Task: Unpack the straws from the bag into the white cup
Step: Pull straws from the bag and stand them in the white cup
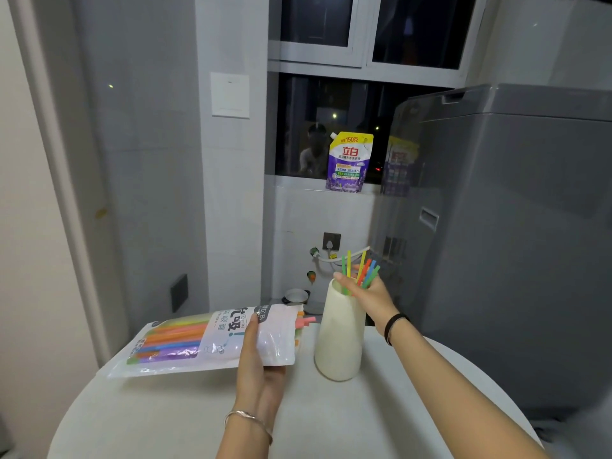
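Note:
A tall white cup stands on the round white table. My right hand grips a bunch of coloured straws at the cup's mouth, their lower ends inside it and their tops fanned out above. My left hand holds the straw bag by its open right end, thumb on top. The bag lies level just left of the cup, with several coloured straws visible inside and some pink and orange ends poking out towards the cup.
A grey washing machine stands close on the right behind the cup. A purple detergent pouch sits on the window sill. Wall pipes, a socket and a small metal pot lie beyond the table's far edge.

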{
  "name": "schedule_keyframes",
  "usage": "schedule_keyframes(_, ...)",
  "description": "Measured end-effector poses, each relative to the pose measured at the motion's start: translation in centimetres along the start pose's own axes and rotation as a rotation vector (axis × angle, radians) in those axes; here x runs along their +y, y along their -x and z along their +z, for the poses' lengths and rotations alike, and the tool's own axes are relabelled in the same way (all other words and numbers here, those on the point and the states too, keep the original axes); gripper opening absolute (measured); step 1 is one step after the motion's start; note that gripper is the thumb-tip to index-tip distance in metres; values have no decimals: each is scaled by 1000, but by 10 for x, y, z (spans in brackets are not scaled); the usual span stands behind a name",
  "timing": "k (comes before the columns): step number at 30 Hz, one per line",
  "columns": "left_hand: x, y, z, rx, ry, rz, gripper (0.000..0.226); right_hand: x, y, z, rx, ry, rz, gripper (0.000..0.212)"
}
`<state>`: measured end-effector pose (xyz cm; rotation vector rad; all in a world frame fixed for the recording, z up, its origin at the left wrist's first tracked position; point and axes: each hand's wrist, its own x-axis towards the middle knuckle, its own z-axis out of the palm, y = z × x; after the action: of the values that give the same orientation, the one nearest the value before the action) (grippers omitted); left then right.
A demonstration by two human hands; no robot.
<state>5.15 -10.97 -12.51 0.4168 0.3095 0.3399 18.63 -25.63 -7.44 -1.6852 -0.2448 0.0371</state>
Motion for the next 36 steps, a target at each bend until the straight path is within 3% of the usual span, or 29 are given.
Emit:
schedule_keyframes(3, 5, 4, 1, -16, 15, 10, 37, 7, 12, 3, 8, 110, -49, 73)
schedule_keyframes(5, 9, 8, 1, -29, -1, -1, 40, 12, 18, 5, 57, 160, -71, 79)
schedule_keyframes(7, 12, 8, 0, -37, -48, -27, 55, 12, 23, 7, 113, 167, -77, 73)
schedule_keyframes(10, 17, 10, -4, -19, -75, -21, 59, 8, 34, 9, 134, 170, -92, 69)
schedule_keyframes(20, 24, 34, -4, -2, -64, 37, 44, 7, 88, 17, 45, 141, -121, 57)
schedule_keyframes(24, 22, 42, -8, -8, -77, 22, 28, 10, 102, 17, 22, 126, -88, 62)
schedule_keyframes(29, 24, 50, -8, 2, -54, 12, 48, 9, 111, 14, -50, 113, -73, 66)
schedule_keyframes(36, 21, 61, -7, 17, -56, 1, 44, 15, 119, 17, -24, 103, -62, 73)
